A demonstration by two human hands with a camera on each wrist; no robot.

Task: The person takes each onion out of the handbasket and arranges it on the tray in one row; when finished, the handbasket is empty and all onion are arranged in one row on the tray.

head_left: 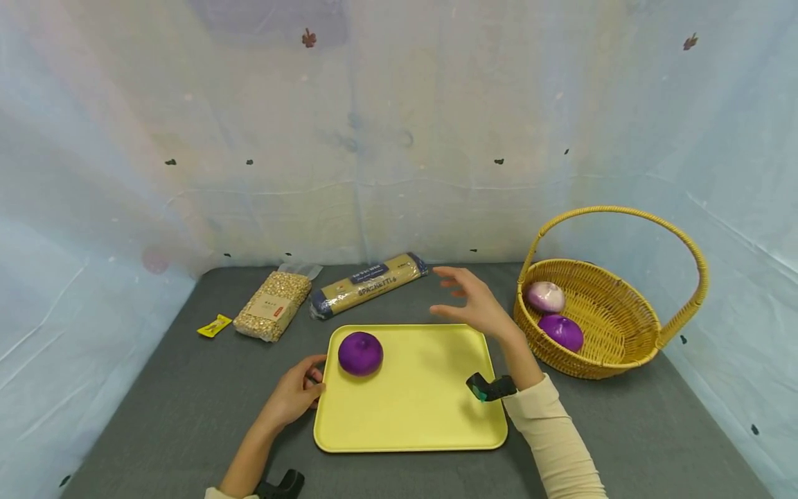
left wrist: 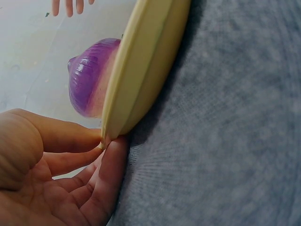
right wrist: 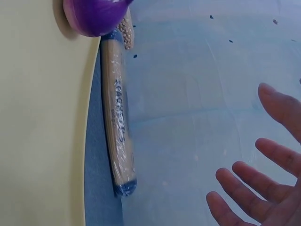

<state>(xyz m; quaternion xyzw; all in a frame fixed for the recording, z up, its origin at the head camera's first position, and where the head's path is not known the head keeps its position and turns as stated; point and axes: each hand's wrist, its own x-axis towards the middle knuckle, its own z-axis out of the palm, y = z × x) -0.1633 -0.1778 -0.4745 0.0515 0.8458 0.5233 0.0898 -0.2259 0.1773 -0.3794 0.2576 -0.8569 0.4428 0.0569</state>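
A purple onion sits near the far left corner of a yellow tray. My left hand is at the tray's left edge; in the left wrist view its thumb and fingertips pinch the rim, just below the onion. Above the tray's far right part hovers my right hand, fingers spread and nothing in them. The right wrist view shows those fingers apart and loosely bent, away from the onion.
A yellow wicker basket with a tall handle stands at the right, holding a pale purple onion and a darker one. Behind the tray lie a spaghetti pack, a bag of beige beans or grains and a small yellow packet.
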